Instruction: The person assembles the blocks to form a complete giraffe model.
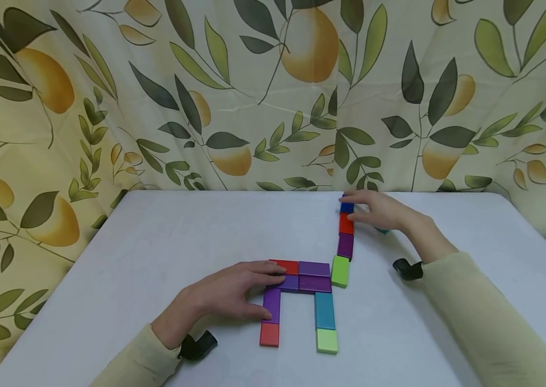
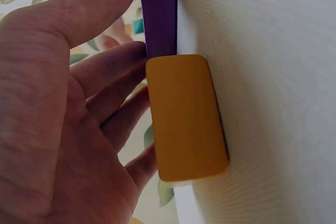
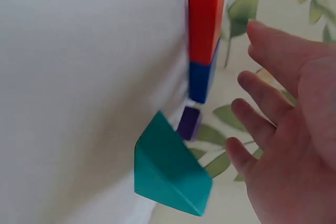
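Note:
Flat coloured blocks lie in a joined figure on the table. My left hand (image 1: 229, 290) rests at its left side, fingertips on a red block (image 1: 288, 266) and a violet block (image 1: 289, 282), thumb on an upright purple block (image 1: 271, 306). An orange block (image 2: 184, 119) stands by the left palm in the left wrist view, hidden from the head view. My right hand (image 1: 381, 209) reaches over the far end of the column, fingers spread loosely by a blue block (image 1: 347, 207) and a red-orange block (image 1: 346, 223). A teal wedge-shaped block (image 3: 170, 171) lies below that palm.
The column continues nearer with a dark purple block (image 1: 345, 245) and a lime block (image 1: 340, 271). Two legs end in a red block (image 1: 269, 334) and a pale green block (image 1: 327, 341). A small purple block (image 3: 189, 123) lies past the blue one. A patterned curtain (image 1: 263, 97) hangs behind the table.

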Demonstrator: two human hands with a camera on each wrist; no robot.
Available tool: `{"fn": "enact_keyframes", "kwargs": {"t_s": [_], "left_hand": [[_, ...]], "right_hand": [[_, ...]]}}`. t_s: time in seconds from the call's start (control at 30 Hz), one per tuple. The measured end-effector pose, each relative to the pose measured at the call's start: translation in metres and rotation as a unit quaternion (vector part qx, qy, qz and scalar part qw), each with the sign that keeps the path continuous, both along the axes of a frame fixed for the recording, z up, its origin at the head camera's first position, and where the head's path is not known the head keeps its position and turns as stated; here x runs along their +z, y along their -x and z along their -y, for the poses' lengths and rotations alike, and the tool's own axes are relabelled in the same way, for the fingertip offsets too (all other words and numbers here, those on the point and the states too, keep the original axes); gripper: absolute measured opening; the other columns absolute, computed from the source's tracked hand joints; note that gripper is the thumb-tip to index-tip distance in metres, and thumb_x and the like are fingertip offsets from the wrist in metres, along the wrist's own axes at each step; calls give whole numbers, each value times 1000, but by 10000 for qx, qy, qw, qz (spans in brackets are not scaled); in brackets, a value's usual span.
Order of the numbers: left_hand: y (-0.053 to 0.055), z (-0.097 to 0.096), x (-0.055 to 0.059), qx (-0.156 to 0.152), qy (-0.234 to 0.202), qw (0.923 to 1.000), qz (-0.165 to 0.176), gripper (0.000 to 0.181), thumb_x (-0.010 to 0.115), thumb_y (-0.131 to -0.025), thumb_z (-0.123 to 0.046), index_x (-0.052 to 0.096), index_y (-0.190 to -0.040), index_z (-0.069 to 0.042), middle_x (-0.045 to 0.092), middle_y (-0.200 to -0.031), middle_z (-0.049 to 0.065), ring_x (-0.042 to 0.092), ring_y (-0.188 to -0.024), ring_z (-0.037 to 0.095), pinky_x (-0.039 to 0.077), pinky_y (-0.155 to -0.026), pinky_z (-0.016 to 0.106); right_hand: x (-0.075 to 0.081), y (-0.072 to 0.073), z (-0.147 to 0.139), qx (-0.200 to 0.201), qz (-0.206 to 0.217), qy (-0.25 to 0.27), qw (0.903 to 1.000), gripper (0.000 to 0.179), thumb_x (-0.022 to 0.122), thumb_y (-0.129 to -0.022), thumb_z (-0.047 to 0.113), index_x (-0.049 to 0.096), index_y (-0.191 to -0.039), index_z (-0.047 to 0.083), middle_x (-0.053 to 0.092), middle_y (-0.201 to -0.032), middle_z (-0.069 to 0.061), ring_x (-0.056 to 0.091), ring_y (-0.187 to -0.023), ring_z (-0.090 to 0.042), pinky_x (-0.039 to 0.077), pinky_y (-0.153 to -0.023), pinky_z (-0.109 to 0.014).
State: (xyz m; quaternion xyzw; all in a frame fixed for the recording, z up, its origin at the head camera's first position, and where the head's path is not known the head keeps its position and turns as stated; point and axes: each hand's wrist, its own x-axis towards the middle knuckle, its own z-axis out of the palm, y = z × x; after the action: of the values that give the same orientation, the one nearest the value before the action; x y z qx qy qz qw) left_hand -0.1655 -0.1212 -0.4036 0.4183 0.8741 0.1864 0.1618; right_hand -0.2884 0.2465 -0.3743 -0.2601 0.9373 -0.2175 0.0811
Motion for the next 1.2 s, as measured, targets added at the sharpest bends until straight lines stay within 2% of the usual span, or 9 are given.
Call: {"fn": "enact_keyframes", "kwargs": {"t_s": [0.17, 0.27, 0.5, 0.67, 0.9, 1.2], "left_hand": [[-1, -1, 0, 37, 31, 10000, -4, 65, 75, -91, -41, 54, -149, -19, 38, -158, -10, 29, -148, 16, 32, -116, 40], [-1, 0, 1, 71, 55, 10000, -34, 65, 75, -90, -41, 54, -149, -20, 38, -158, -10, 29, -148, 17, 32, -116, 41], [-1, 1, -1, 79, 24, 10000, 25, 66, 75, -91, -41, 54, -149, -19, 38, -158, -9, 29, -148, 16, 33, -115, 41], [0, 0, -1, 41, -17, 10000, 35, 66, 75, -91, -41, 53, -149, -19, 38, -158, -10, 29, -147, 15, 33, -116, 40], [0, 0, 0, 30, -25, 10000, 25, 66, 75, -91, -41, 53, -149, -19, 39, -157, -10, 30, -147, 15, 33, -115, 39], [0, 0, 0, 36, 18, 10000, 4, 66, 74, -91, -43, 53, -149, -20, 38, -158, -10, 30, -147, 16, 33, -115, 40]], "right_hand": [[0, -18, 0, 207, -40, 62, 9998, 51, 71, -96, 20, 58, -140, 0, 43, -151, -26, 33, -140, -49, 30, -110, -65], [-2, -19, -3, 99, -129, 14, 9999, 52, 70, -97, 22, 56, -142, -1, 43, -151, -26, 33, -140, -49, 29, -111, -65], [-2, -4, -13, -530, -155, -18, 9985, 55, 65, -100, 23, 49, -147, 0, 42, -151, -28, 35, -140, -48, 30, -109, -66], [-1, 7, -16, -828, -116, -19, 9965, 54, 64, -100, 22, 48, -148, 1, 46, -147, -28, 37, -137, -48, 31, -108, -67], [0, 20, -18, -1095, 34, -117, 9939, 51, 63, -101, 20, 49, -147, 3, 46, -145, -30, 37, -133, -51, 33, -104, -71], [-3, 32, -17, -1286, 283, -413, 9904, 49, 60, -100, 12, 49, -146, -3, 44, -142, -35, 38, -131, -54, 37, -103, -67]]}}
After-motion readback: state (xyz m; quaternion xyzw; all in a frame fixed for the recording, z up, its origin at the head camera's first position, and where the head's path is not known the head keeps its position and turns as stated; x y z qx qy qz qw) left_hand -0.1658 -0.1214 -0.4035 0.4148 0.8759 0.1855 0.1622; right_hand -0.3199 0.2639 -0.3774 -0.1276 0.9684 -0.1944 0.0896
